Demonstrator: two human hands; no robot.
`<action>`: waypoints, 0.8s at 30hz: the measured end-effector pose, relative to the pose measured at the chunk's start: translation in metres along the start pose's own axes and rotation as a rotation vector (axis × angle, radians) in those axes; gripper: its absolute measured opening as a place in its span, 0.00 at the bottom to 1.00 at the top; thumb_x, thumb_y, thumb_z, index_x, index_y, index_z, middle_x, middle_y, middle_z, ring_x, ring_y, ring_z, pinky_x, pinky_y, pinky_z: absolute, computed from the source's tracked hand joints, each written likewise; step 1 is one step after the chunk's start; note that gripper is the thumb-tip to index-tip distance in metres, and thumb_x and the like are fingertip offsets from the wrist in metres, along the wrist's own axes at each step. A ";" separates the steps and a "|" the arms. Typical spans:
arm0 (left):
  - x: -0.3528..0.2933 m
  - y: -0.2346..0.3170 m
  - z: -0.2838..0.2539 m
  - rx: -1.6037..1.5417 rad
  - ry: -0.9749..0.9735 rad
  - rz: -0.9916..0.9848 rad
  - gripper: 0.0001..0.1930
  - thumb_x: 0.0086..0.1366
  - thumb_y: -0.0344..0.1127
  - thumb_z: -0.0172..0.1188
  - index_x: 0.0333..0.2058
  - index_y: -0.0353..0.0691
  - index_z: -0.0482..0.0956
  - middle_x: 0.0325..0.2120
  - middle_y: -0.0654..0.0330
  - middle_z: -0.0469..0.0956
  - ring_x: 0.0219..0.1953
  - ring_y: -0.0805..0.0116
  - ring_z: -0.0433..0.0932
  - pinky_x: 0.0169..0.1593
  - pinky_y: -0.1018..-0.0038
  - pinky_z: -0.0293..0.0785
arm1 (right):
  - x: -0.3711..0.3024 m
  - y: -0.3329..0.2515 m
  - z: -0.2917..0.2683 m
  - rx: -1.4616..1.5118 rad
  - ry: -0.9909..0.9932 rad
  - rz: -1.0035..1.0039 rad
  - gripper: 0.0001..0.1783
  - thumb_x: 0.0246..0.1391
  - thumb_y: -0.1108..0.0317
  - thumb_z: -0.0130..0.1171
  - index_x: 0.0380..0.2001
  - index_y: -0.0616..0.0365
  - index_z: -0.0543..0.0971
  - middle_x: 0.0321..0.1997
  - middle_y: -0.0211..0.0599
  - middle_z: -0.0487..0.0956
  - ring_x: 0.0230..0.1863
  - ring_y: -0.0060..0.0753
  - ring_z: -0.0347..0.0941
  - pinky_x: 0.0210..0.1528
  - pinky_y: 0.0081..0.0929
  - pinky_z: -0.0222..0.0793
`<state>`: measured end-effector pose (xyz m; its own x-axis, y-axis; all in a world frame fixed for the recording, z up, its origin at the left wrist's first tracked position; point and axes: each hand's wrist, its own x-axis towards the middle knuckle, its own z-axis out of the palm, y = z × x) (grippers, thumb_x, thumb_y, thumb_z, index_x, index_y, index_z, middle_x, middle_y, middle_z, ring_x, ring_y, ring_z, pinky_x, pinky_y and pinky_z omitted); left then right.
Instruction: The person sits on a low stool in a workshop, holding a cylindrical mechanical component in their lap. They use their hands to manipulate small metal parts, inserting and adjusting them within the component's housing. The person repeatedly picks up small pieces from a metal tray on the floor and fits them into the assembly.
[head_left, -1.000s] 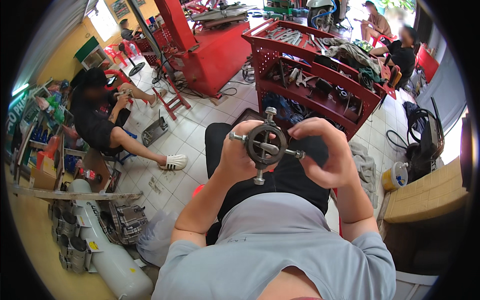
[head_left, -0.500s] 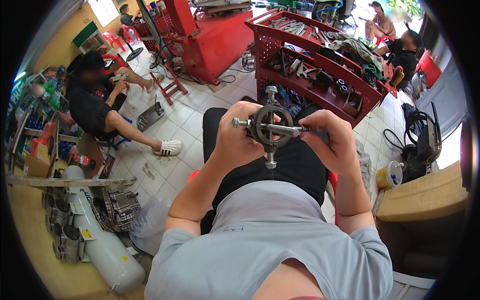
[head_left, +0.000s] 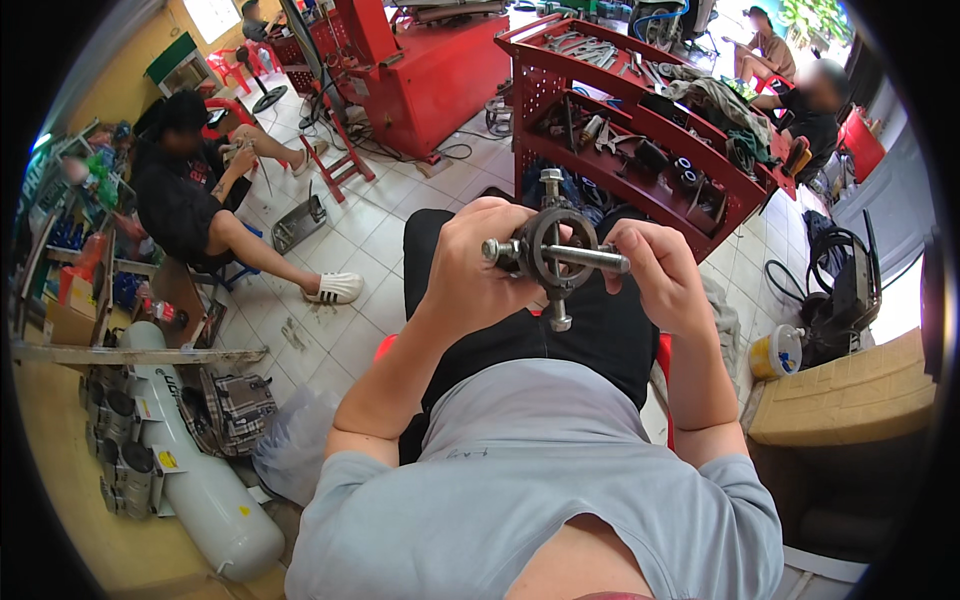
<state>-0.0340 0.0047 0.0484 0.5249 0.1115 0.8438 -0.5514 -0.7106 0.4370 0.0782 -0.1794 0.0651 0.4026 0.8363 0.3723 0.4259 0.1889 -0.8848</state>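
Note:
In front of my lap is a dark metal ring [head_left: 566,215] with several bolts set through its rim. One bolt head points up, another down and one to the left. A thick silver threaded bolt [head_left: 590,259] points to the right, its end towards me. My left hand [head_left: 475,262] is closed round the left side of the ring; its fingertips are partly hidden behind the metal. My right hand [head_left: 655,270] has its thumb and fingers closed at the right end of the threaded bolt, partly hidden by it.
A red tool cart [head_left: 640,170] with wrenches stands ahead, beside a large red machine [head_left: 420,90]. At the left a person [head_left: 185,190] sits on a low stool. A white cylinder [head_left: 215,490] lies lower left; a yellow bucket [head_left: 776,353] and cardboard box [head_left: 845,395] are at right.
The ring has turned and shifted slightly to the right. The threaded bolt's end now points more towards me, and my right fingers have shifted behind it. My left hand still holds the ring.

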 end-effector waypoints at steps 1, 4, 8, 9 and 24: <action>0.000 0.001 0.000 -0.003 -0.001 -0.038 0.16 0.37 0.29 0.71 0.30 0.42 0.81 0.23 0.62 0.79 0.26 0.60 0.76 0.35 0.69 0.72 | 0.001 0.002 0.001 0.029 0.010 0.012 0.21 0.68 0.59 0.42 0.27 0.63 0.73 0.21 0.31 0.73 0.23 0.19 0.66 0.28 0.19 0.64; 0.000 0.005 0.000 0.012 0.010 -0.065 0.16 0.38 0.29 0.71 0.31 0.43 0.81 0.24 0.63 0.79 0.26 0.59 0.76 0.35 0.68 0.72 | 0.001 0.003 0.004 0.070 0.092 0.024 0.19 0.67 0.59 0.43 0.31 0.62 0.74 0.23 0.30 0.73 0.25 0.17 0.66 0.29 0.18 0.63; -0.001 0.005 -0.004 0.114 -0.043 -0.032 0.15 0.42 0.27 0.72 0.32 0.41 0.80 0.29 0.62 0.80 0.31 0.65 0.79 0.36 0.72 0.74 | 0.002 -0.003 0.006 -0.001 0.192 -0.145 0.13 0.62 0.62 0.51 0.37 0.62 0.75 0.26 0.29 0.74 0.27 0.18 0.67 0.31 0.18 0.63; 0.000 0.004 -0.004 0.118 -0.039 -0.035 0.16 0.41 0.27 0.73 0.32 0.41 0.80 0.29 0.62 0.80 0.32 0.65 0.78 0.37 0.73 0.74 | 0.002 -0.002 0.004 -0.019 0.181 -0.218 0.12 0.60 0.63 0.53 0.39 0.62 0.75 0.27 0.29 0.74 0.28 0.18 0.67 0.32 0.18 0.63; -0.002 0.004 0.003 -0.113 -0.009 -0.145 0.14 0.41 0.28 0.69 0.31 0.42 0.79 0.24 0.62 0.78 0.26 0.59 0.75 0.39 0.70 0.69 | 0.001 0.001 -0.001 -0.233 0.141 -0.169 0.09 0.54 0.73 0.60 0.37 0.64 0.76 0.26 0.32 0.76 0.29 0.21 0.70 0.34 0.20 0.64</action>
<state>-0.0347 -0.0004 0.0476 0.6101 0.2004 0.7665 -0.5382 -0.6052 0.5866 0.0797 -0.1791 0.0643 0.4114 0.7207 0.5579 0.6641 0.1822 -0.7251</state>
